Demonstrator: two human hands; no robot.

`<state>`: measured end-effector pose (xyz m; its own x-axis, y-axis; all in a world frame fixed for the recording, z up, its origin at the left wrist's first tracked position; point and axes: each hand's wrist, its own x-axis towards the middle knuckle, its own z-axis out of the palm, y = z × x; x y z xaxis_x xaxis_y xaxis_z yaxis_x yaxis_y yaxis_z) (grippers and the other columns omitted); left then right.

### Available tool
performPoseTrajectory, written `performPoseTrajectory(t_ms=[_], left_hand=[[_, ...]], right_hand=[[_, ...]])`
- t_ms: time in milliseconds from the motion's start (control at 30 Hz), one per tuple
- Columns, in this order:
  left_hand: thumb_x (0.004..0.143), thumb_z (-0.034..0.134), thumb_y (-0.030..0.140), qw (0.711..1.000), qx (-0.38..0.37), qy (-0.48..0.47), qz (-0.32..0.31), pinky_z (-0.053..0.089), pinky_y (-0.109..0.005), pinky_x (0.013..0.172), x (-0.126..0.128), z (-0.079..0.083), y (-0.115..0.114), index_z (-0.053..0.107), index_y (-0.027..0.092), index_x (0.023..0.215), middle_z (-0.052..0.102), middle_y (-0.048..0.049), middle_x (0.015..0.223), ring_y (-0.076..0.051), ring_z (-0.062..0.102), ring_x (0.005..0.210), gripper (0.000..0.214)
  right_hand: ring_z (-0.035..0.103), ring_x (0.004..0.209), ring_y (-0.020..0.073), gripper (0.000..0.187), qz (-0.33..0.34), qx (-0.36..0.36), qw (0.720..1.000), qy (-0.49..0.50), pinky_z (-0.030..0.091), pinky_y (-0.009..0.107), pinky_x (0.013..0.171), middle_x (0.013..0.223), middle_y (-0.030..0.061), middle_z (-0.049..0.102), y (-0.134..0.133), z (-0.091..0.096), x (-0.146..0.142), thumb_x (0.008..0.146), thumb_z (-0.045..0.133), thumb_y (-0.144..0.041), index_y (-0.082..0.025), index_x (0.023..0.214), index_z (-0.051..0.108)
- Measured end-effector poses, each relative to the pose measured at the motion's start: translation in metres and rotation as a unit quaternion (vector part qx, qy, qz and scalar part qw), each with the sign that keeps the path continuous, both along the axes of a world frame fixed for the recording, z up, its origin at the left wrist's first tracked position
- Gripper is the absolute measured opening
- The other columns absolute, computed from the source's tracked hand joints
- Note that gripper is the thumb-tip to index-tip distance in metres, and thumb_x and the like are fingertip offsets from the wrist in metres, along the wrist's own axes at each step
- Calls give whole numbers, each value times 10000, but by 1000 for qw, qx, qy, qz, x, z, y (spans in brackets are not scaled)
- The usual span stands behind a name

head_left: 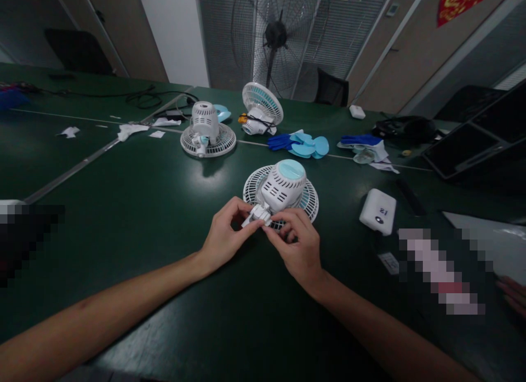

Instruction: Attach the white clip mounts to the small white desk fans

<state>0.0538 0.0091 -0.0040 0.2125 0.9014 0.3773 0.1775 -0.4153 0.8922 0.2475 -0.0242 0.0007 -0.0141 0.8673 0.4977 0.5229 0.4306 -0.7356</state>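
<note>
A small white fan [283, 187] lies face down on the green table, its grille flat and its motor housing with a light-blue cap pointing up. At its near side a white plastic clip-like bracket [260, 213] sticks out towards me. My left hand [226, 231] pinches the bracket's left side between thumb and fingers. From the right, my right hand [296, 242] pinches the same bracket with thumb and forefinger, its other fingers curled by the grille. The fingertips partly hide the bracket, so its exact joint to the fan cannot be made out.
Farther back lie a second white fan [207, 130], a third fan [262, 105], light-blue fan blades [308, 145] and blue gloves [280, 142]. To the right stands a white box-shaped device [378, 211]. Another person's hand [513, 294] shows at the right edge.
</note>
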Motion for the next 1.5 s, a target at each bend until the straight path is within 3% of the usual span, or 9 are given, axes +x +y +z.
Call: performPoseTrajectory(t_ms=[267,867,967,1067,1500], left_hand=[[921,762,343,1000,5,11,1,532,-290,731,-1,0,0,675,185,1017,648,-43,953,-166,618,821,204],[919,753,312,999,6,38,5,519,-275,690,2,5,-4,652,188,1040,649,-34,960,-157,620,800,200],[907,749,279,999,4,48,15,516,-273,679,3,5,-6,637,192,1072,662,-31,956,-157,625,780,218],[903,745,266,998,-2,60,30,507,-266,657,3,3,-6,621,200,1107,674,-22,936,-155,631,761,248],[888,769,276,996,5,73,42,504,-245,628,2,4,-6,591,215,1163,682,-8,959,-136,636,741,333]], right_hand=[[553,601,79,91,0,4,1000,-8,497,247,523,1040,22,638,-1,0,0,942,718,-224,-221,1031,699],[641,854,189,140,-2,19,999,-48,555,365,759,958,42,634,2,4,1,998,589,-175,-218,932,704],[624,764,153,98,1,10,999,-35,544,307,656,985,35,628,0,5,0,975,603,-160,-216,1004,678],[575,645,103,202,8,10,1000,-26,485,252,517,1053,34,617,-2,4,0,943,622,-131,-221,1122,646],[620,735,139,87,11,8,1000,-7,565,281,626,1016,32,666,0,5,0,974,659,-192,-233,1046,685]])
